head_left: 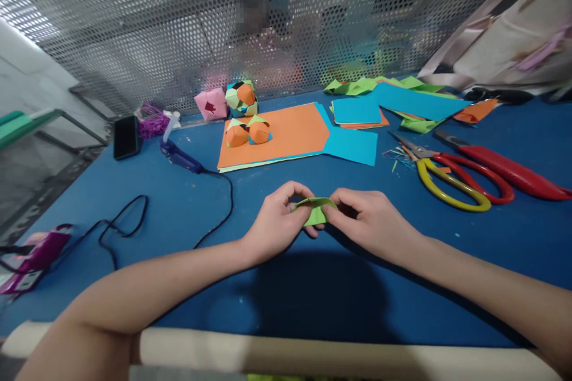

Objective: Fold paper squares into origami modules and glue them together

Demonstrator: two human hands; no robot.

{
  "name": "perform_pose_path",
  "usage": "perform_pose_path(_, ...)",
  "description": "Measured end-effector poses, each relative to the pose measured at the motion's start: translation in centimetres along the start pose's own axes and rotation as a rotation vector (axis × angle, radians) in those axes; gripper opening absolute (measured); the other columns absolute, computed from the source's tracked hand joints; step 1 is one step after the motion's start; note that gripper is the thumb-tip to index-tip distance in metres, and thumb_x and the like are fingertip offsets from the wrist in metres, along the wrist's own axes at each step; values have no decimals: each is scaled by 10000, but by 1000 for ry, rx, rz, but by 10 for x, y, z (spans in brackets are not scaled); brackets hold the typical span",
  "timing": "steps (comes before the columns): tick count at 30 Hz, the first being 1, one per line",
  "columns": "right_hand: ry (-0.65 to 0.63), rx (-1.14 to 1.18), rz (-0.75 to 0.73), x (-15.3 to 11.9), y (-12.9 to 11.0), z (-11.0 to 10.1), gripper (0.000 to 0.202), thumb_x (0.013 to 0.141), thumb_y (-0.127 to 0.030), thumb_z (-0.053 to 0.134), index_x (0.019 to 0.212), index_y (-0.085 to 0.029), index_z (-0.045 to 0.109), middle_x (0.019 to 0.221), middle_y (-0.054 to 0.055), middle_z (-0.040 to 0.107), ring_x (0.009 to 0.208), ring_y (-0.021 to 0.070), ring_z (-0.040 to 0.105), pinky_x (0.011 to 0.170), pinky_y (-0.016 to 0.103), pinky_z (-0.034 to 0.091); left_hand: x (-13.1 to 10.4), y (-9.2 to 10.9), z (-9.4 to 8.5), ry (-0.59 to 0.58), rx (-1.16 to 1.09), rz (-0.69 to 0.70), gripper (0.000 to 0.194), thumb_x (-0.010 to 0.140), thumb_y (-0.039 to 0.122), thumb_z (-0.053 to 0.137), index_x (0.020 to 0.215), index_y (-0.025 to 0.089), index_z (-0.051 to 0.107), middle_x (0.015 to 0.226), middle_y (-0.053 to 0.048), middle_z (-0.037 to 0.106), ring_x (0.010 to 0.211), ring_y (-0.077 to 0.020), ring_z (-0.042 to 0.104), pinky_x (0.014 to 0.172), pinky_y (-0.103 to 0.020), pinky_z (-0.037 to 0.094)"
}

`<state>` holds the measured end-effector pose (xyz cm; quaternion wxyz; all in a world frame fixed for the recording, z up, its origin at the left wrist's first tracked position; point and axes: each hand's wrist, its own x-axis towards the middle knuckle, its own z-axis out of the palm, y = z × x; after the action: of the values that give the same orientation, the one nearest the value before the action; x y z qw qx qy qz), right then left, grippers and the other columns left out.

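Your bare left forearm (179,278) reaches in from 8 o'clock, bent at the elbow (87,317), while your bare right forearm (482,277) comes from 4 o'clock. Your left hand (274,225) sits near 6 o'clock and your right hand (378,220) near 4, close together. On both, thumbs (302,215) and curled fingers (294,187) make a pinch

Blue table (277,286), perforated grey screen (179,30), pale surface (27,68) left, perhaps floor
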<state>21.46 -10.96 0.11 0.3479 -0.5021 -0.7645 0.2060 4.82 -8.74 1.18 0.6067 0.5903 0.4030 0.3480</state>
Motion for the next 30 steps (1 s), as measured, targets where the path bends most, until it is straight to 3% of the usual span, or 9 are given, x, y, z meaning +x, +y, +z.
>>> perform_pose_path(5,4,9,-5,1,-1,-2,238,835,-261,475,610,-183,483,509,-48,437,456,76,376,458,215,283,-1,-2,-1,21,68,-4,90,786,187,549,839,176,478,493,64,553,409,-81,550,372,-146,377)
perform_pose_path(11,-20,-15,-11,0,-2,-2,265,836,-252,457,581,-186,437,501,-48,419,459,78,382,456,218,274,-1,-4,-1,26,35,25,98,782,186,540,838,188,460,582,59,554,471,-90,586,375,-154,399)
perform_pose_path(22,-13,-8,3,-1,-2,-1,275,828,-251,442,563,-195,389,494,-56,379,454,77,356,457,222,260,-2,-2,-1,18,69,-5,105,785,214,546,847,191,464,553,65,548,476,-80,572,383,-139,397)
perform_pose_path(30,7,-34,47,2,1,0,273,807,-246,451,554,-195,359,496,-59,342,465,76,332,468,225,243,-3,3,1,54,93,11,118,748,173,552,849,176,493,560,79,528,442,-52,505,425,-158,453)
